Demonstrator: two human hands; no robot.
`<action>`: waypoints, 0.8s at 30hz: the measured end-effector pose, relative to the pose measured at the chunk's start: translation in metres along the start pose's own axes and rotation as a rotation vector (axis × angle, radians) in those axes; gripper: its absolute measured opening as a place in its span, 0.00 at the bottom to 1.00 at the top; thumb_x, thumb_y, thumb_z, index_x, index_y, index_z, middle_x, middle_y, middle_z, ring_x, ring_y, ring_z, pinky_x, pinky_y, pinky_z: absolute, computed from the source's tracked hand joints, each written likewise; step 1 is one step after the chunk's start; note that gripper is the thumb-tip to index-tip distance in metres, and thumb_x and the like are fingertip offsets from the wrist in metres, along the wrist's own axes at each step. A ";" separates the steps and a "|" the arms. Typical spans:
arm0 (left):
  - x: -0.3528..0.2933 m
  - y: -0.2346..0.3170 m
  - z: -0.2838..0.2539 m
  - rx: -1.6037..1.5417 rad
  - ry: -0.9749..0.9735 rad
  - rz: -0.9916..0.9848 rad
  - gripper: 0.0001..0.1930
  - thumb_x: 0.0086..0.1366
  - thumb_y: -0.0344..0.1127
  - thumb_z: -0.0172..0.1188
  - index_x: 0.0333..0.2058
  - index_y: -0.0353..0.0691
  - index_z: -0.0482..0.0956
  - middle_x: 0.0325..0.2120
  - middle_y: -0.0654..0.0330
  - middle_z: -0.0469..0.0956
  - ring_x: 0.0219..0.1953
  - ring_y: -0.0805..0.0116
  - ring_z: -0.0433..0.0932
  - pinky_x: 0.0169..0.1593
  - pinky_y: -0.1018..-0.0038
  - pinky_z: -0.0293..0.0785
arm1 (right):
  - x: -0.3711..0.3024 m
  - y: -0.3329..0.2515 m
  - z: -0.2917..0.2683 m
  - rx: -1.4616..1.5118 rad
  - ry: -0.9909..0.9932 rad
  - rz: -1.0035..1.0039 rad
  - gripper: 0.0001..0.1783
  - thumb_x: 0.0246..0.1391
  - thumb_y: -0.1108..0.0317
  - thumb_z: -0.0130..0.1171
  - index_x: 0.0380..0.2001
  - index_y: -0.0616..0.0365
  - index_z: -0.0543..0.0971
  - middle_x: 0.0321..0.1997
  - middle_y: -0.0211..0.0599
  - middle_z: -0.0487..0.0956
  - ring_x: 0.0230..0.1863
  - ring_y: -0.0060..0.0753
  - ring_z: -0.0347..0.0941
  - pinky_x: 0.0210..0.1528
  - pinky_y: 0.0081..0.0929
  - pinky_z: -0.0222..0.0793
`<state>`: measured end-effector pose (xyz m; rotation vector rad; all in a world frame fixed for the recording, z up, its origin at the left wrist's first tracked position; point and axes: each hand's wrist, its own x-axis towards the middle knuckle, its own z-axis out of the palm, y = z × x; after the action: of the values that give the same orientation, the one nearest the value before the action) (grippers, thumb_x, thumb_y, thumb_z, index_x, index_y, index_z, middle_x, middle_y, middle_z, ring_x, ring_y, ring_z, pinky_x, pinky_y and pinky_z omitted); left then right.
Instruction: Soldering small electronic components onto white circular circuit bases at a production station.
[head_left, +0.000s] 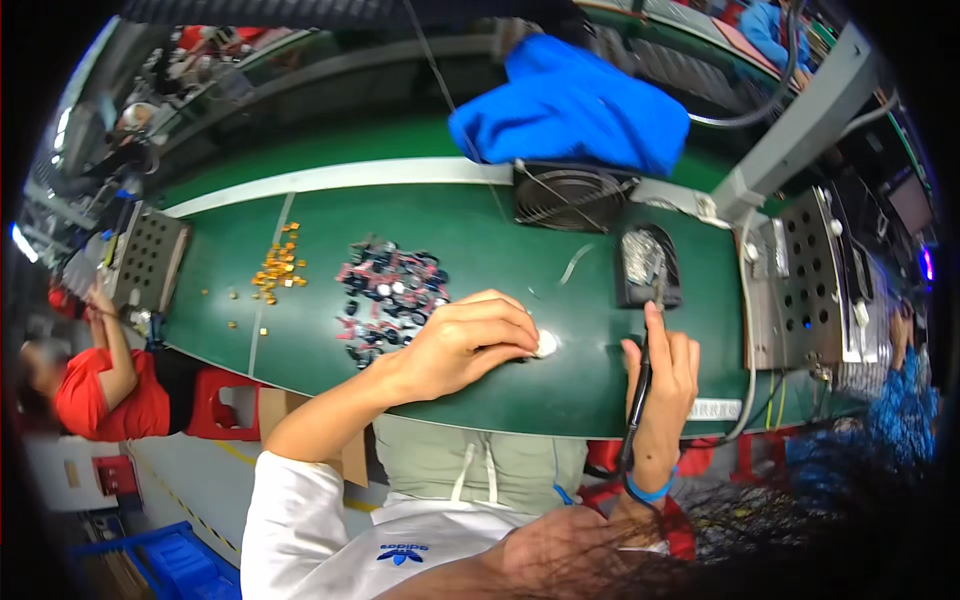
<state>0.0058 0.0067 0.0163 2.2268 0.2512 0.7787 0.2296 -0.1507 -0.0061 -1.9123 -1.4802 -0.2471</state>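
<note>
Left-hand grip (pixel 478 342) is pinched narrow on a small white round piece (pixel 546 344) over the green desk (pixel 565 398), near its front edge; right-hand grip (pixel 670 372) is closed round a black-handled tool (pixel 641 392) whose tip is at the black holder (pixel 632 297). Open room lies between piece and holder; dark-and-red parts (pixel 388 285) are piled just beyond the left forearm, orange pieces (pixel 275 270) well apart farther left.

Around the bench (pixel 570 395) I see a blue cloth (pixel 575 110) beyond a fan (pixel 572 197) at one o'clock, a post (pixel 810 115) at two, perforated boxes (pixel 798 290) at three and nine, a co-worker in red (pixel 97 395) past eight.
</note>
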 end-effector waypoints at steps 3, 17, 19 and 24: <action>-0.006 0.004 -0.032 0.017 -0.018 -0.139 0.06 0.58 0.21 0.71 0.35 0.32 0.87 0.37 0.55 0.86 0.40 0.61 0.85 0.45 0.69 0.82 | -0.005 -0.002 0.003 0.121 0.028 0.001 0.35 0.49 0.78 0.72 0.63 0.62 0.76 0.34 0.43 0.78 0.35 0.46 0.72 0.40 0.39 0.71; -0.026 -0.052 -0.138 0.615 0.052 -0.388 0.12 0.66 0.25 0.64 0.47 0.35 0.85 0.44 0.49 0.86 0.50 0.50 0.85 0.55 0.61 0.80 | -0.034 -0.033 0.028 0.612 0.073 -0.036 0.25 0.64 0.76 0.60 0.63 0.69 0.72 0.35 0.46 0.86 0.33 0.39 0.83 0.40 0.32 0.78; -0.030 -0.043 -0.127 0.691 -0.002 -0.351 0.12 0.65 0.25 0.64 0.47 0.35 0.85 0.44 0.49 0.86 0.50 0.48 0.83 0.55 0.60 0.79 | -0.032 -0.034 0.027 0.617 0.083 -0.052 0.24 0.62 0.77 0.62 0.61 0.69 0.73 0.34 0.48 0.86 0.31 0.43 0.83 0.36 0.34 0.79; -0.034 -0.047 -0.123 0.681 0.009 -0.324 0.14 0.62 0.22 0.67 0.47 0.34 0.86 0.45 0.50 0.84 0.43 0.55 0.84 0.52 0.66 0.80 | -0.033 -0.039 0.030 0.648 0.090 -0.103 0.23 0.68 0.75 0.56 0.63 0.69 0.71 0.36 0.42 0.87 0.29 0.31 0.80 0.37 0.28 0.76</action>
<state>-0.0925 0.0992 0.0330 2.6991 0.9769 0.5728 0.1754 -0.1529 -0.0303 -1.2923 -1.3815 0.0971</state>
